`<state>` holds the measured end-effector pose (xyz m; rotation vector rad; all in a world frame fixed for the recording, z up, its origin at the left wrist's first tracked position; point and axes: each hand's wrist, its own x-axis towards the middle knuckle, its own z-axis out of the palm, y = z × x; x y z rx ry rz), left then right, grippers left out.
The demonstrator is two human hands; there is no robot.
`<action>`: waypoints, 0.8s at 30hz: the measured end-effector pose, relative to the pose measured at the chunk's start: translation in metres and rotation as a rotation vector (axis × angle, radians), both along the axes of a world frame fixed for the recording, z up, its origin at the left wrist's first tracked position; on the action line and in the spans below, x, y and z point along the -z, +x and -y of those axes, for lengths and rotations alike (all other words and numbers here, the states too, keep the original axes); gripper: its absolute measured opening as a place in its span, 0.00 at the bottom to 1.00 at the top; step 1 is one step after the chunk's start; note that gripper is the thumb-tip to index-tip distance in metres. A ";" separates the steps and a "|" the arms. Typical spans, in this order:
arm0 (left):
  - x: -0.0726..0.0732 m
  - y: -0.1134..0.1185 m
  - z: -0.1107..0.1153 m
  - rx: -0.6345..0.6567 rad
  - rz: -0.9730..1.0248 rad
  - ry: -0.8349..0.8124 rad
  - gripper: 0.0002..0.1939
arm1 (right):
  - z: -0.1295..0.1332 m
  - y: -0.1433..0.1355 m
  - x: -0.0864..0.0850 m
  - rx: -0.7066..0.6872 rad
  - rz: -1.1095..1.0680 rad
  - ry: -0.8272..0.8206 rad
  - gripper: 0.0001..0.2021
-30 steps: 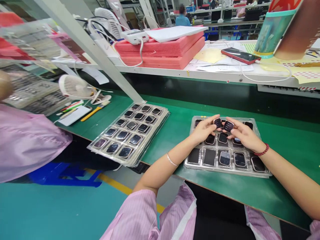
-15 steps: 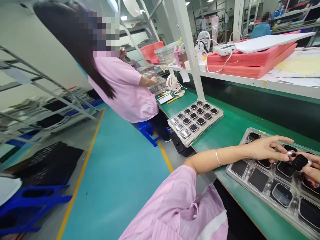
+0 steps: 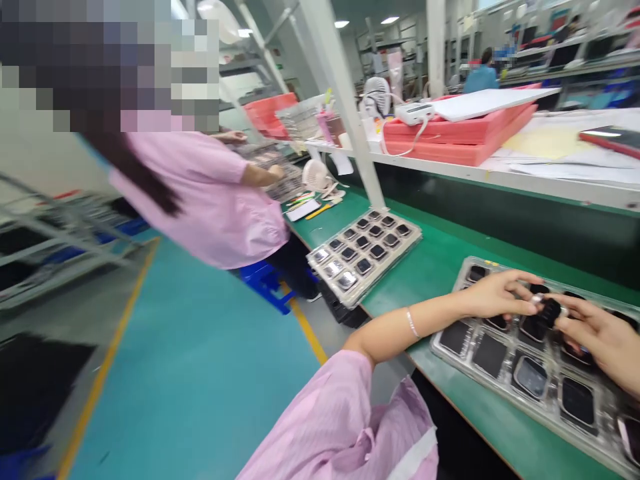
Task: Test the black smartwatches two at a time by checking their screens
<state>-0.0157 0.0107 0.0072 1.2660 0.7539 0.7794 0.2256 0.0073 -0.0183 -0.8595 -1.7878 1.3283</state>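
My left hand (image 3: 493,295) reaches over a clear plastic tray (image 3: 440,347), its thumb and fingers pinched at a small silvery edge. My right hand (image 3: 595,333) is closed with thumb and fingertips on the other side of the same thing, a small black watch-like part (image 3: 551,311) with a silvery rim. Both hands hold this part just above the tray. In the tray's pockets lie several square dark screens with rounded silvery frames, such as one watch screen (image 3: 531,377). The pockets under my hands are partly hidden.
A second tray (image 3: 357,293) of watch screens stands farther left on the green bench (image 3: 425,260). A co-worker in a pink top (image 3: 215,200) sits beyond it on a blue stool (image 3: 263,287). Red foam trays (image 3: 450,143) lie on the shelf above, behind a white post (image 3: 345,100).
The view has turned to the right, so the bench, trays and co-worker sit farther left. More of my right hand shows. Both hands still hold the black part.
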 end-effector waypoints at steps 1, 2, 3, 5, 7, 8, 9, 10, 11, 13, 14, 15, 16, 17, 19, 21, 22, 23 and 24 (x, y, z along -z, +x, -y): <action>0.001 0.000 0.000 -0.017 -0.001 0.013 0.39 | 0.005 -0.003 -0.006 0.079 0.073 -0.062 0.16; 0.002 0.000 -0.001 -0.027 -0.002 0.026 0.38 | 0.008 -0.006 -0.012 0.125 0.106 -0.119 0.19; 0.004 0.000 -0.002 -0.025 -0.003 0.035 0.38 | 0.011 -0.009 -0.016 0.143 0.106 -0.160 0.22; 0.006 0.000 -0.003 -0.018 0.001 0.057 0.37 | 0.013 -0.014 -0.021 0.148 0.085 -0.205 0.26; 0.008 0.000 -0.003 -0.019 0.004 0.070 0.37 | 0.013 -0.017 -0.024 0.145 0.063 -0.223 0.29; 0.008 0.000 -0.003 -0.026 0.004 0.071 0.37 | 0.013 -0.018 -0.025 0.146 0.052 -0.226 0.29; 0.008 0.000 -0.003 -0.032 0.001 0.071 0.36 | 0.013 -0.018 -0.025 0.147 0.040 -0.227 0.30; 0.008 0.000 -0.003 -0.037 -0.002 0.069 0.36 | 0.013 -0.019 -0.026 0.147 0.025 -0.226 0.29; 0.008 0.001 -0.003 -0.040 -0.006 0.068 0.35 | 0.013 -0.019 -0.026 0.145 0.009 -0.226 0.29; 0.008 0.001 -0.004 -0.048 -0.008 0.075 0.32 | 0.012 -0.018 -0.025 0.152 -0.029 -0.231 0.28; 0.009 0.001 -0.005 -0.058 -0.003 0.083 0.30 | 0.011 -0.018 -0.025 0.165 -0.051 -0.235 0.28; 0.009 0.002 -0.006 -0.071 0.004 0.094 0.28 | 0.010 -0.017 -0.024 0.183 -0.072 -0.241 0.28; 0.010 0.002 -0.006 -0.083 0.012 0.106 0.26 | 0.009 -0.016 -0.024 0.202 -0.090 -0.247 0.28; 0.010 0.002 -0.007 -0.090 0.019 0.115 0.25 | 0.008 -0.016 -0.023 0.217 -0.105 -0.251 0.27; 0.009 0.003 -0.006 -0.087 0.022 0.128 0.25 | 0.008 -0.015 -0.023 0.225 -0.122 -0.251 0.26; 0.007 0.003 -0.004 -0.092 0.014 0.140 0.26 | 0.008 -0.015 -0.024 0.209 -0.106 -0.237 0.25; 0.006 0.003 -0.003 -0.098 0.007 0.143 0.25 | 0.009 -0.016 -0.025 0.196 -0.087 -0.226 0.24; 0.004 0.003 -0.002 -0.106 -0.002 0.143 0.25 | 0.010 -0.016 -0.026 0.184 -0.065 -0.215 0.23; 0.003 0.003 -0.001 -0.113 -0.012 0.142 0.25 | 0.010 -0.016 -0.026 0.172 -0.045 -0.208 0.22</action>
